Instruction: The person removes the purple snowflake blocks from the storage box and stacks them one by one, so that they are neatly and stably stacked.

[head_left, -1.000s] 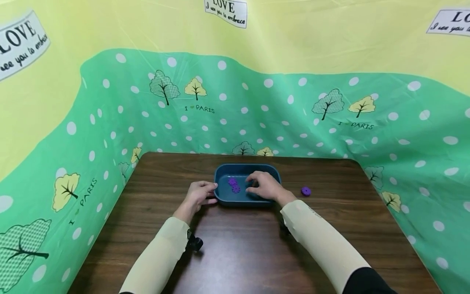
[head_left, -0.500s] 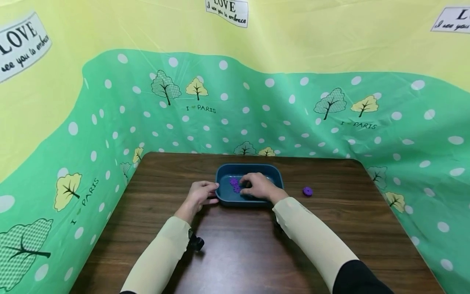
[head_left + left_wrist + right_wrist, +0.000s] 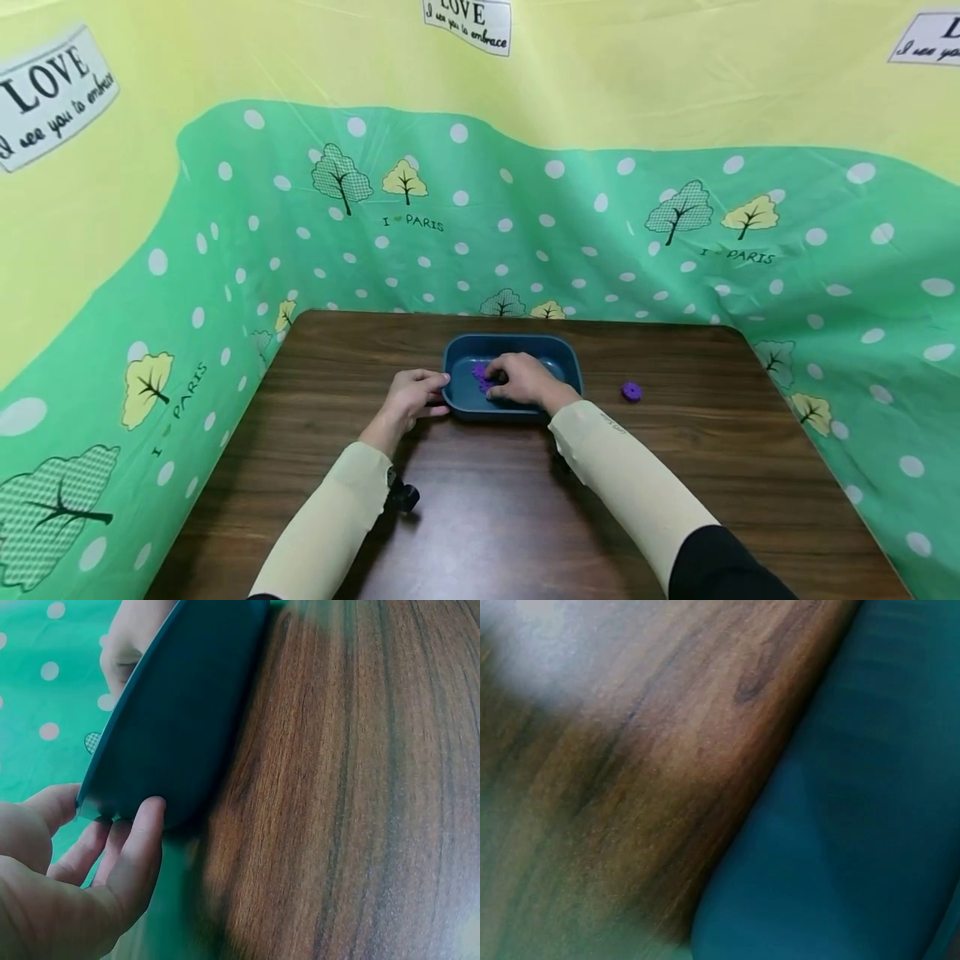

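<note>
A dark blue tray (image 3: 562, 410) stands on the table, and its outer wall (image 3: 180, 712) fills the middle of the left wrist view. My left hand (image 3: 408, 396) grips the tray's left end, thumb at the rim and fingers (image 3: 142, 847) against the outer wall. Inside the tray, my right hand (image 3: 525, 382) reaches down, thumb and fingers bent and apart, beside purple pieces (image 3: 478, 372) that it partly covers. Whether its fingertips touch a piece cannot be told. The right wrist view shows only the tray's side (image 3: 817, 862) and table, not the hand.
A round purple piece (image 3: 632, 392) lies on the brown wooden table (image 3: 480, 517), to the right of the tray. Green and yellow patterned cloth (image 3: 465, 233) hangs behind the table and at its sides.
My right hand has moved left inside the tray, up to the purple pieces, and now hides part of them. My left hand keeps its grip at the tray's left end.
</note>
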`<state>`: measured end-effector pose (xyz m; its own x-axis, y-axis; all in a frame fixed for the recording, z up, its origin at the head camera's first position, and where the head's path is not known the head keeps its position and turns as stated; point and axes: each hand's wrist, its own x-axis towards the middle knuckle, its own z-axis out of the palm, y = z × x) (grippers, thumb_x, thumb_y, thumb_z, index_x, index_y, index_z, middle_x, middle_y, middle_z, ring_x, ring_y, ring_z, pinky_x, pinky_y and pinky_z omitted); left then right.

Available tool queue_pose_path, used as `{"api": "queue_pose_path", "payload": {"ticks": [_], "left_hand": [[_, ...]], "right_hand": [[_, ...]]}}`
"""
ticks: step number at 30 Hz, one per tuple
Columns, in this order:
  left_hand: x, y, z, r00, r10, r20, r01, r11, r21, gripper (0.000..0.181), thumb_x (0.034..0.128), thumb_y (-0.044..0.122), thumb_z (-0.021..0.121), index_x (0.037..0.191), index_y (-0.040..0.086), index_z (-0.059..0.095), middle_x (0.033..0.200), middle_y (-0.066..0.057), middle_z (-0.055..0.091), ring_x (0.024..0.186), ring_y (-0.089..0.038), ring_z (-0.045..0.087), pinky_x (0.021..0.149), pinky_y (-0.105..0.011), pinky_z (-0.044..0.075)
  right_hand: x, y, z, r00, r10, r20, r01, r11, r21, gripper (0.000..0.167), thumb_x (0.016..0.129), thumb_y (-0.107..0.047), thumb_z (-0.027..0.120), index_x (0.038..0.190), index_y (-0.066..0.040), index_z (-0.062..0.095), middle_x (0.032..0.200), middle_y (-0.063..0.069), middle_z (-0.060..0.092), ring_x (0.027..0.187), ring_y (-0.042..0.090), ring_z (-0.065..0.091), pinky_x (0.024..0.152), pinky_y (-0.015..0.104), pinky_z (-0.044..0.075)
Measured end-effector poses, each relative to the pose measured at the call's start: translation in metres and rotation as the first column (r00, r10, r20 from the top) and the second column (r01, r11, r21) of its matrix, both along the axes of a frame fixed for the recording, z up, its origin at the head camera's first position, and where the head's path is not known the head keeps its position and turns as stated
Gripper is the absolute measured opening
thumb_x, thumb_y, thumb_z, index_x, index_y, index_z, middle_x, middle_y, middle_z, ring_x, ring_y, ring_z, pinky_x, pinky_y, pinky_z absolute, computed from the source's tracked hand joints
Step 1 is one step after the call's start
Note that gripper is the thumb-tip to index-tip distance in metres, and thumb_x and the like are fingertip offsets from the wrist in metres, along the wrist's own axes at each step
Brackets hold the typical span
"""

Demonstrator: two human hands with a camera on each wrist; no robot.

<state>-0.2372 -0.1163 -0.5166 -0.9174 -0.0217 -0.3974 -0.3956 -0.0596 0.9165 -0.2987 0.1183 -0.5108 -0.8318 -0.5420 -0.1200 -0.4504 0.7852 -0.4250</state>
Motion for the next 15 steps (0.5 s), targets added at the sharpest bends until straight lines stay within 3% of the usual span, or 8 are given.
{"api": "queue_pose_path", "payload": {"ticks": [9, 15], "left_hand": [[-0.0029, -0.0020, -0.0018, 1.000, -0.012, 0.004, 0.012, 1.000, -0.002, 0.030, 0.0983, 0.018, 0.071, 0.118, -0.005, 0.068, 0.115, -0.024, 0.066, 0.092, -0.025, 0.070, 0.086, -0.047, 0.065], [-0.0041, -0.0030, -0.0011, 1.000, -0.010, 0.010, 0.010, 1.000, 0.008, 0.030, 0.0979, 0.018, 0.071, 0.118, -0.005, 0.069, 0.117, -0.025, 0.066, 0.099, -0.030, 0.070, 0.087, -0.046, 0.065]], "right_hand": [[-0.0025, -0.0041, -0.0005, 0.999, -0.011, -0.031, 0.014, 0.997, 0.071, 0.039, 0.086, -0.038, 0.084, 0.120, -0.022, 0.075, 0.121, -0.001, 0.071, 0.104, 0.017, 0.067, 0.095, 0.040, 0.059], [-0.0021, -0.0079, -0.0023, 0.998, -0.027, -0.062, 0.033, 0.995, 0.095, 0.038, 0.085, -0.038, 0.085, 0.120, -0.024, 0.076, 0.124, -0.001, 0.069, 0.106, 0.018, 0.066, 0.096, 0.041, 0.058]]}}
